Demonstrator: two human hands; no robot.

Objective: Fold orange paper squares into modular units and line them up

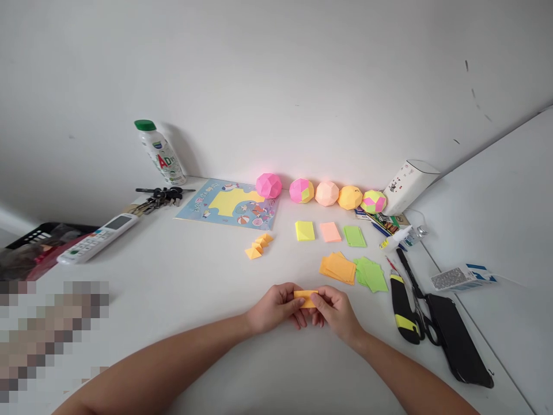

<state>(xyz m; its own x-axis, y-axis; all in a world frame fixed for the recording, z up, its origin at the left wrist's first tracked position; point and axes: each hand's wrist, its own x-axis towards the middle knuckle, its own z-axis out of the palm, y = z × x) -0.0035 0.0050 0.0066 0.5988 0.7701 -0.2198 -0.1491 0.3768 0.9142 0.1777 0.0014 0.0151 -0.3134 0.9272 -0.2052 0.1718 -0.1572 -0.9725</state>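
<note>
Between my two hands is a small orange sheet of paper (305,298), folded into a narrow strip. My left hand (279,308) pinches its left end, thumb on top. At the right end, my right hand (339,314) grips it the same way. Just beyond lie a fanned stack of orange paper squares (338,268) and a stack of green squares (370,274). Several folded orange paper pieces (259,246) rest to the left. Farther back are a yellow pad (305,231), a peach pad (330,232) and a green pad (354,236).
Faceted paper balls (327,193) line the wall beside a blue printed sheet (203,210). To the left are a bottle (161,154), keys (159,199) and a remote control (99,237). A cutter (404,308), scissors (418,300), glue bottle (395,237) and black phone (460,340) lie right.
</note>
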